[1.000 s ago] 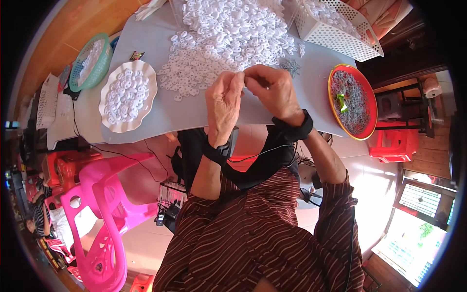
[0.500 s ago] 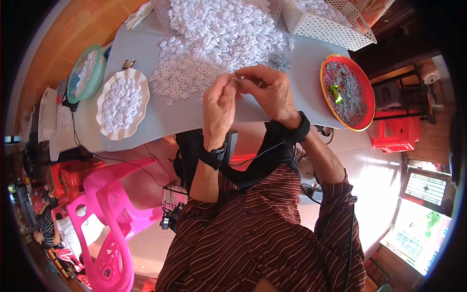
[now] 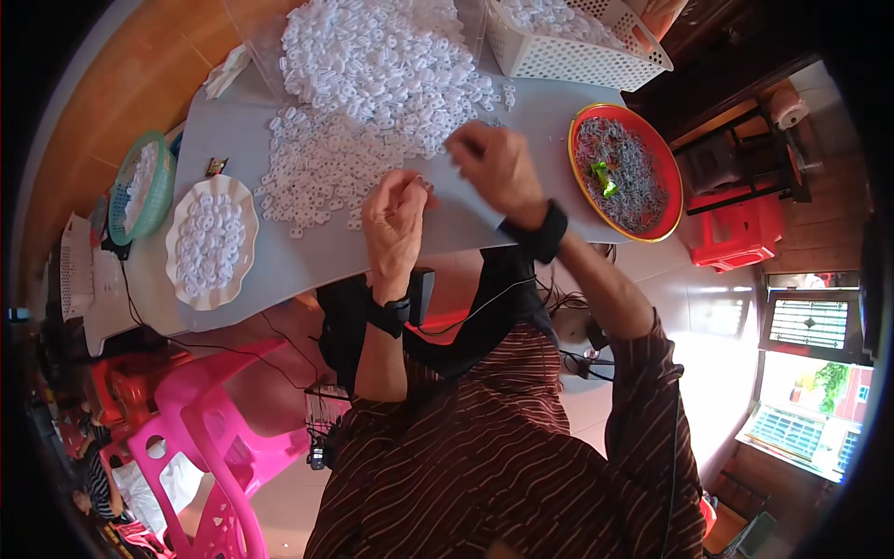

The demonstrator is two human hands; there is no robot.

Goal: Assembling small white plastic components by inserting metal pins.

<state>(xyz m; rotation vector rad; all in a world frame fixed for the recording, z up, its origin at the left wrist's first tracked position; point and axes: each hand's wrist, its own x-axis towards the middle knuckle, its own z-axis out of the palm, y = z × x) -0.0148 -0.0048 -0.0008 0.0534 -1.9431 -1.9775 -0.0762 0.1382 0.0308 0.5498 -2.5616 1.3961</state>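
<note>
A big heap of small white plastic rings covers the far half of the grey table. My left hand hovers over the table's near edge, its fingertips pinched on a small white piece. My right hand is raised just right of it, fingers curled, beside the heap's edge; I cannot tell whether it holds anything. Both wrists wear black bands.
A red round tray of thin grey metal parts with a green item sits at the right. A white scalloped plate of white rings and a green basket stand left. A white perforated basket is at the back. A pink plastic chair stands lower left.
My two hands were pressed together over one small piece; now they have parted, the right hand lifted up and away to the right, the left staying pinched.
</note>
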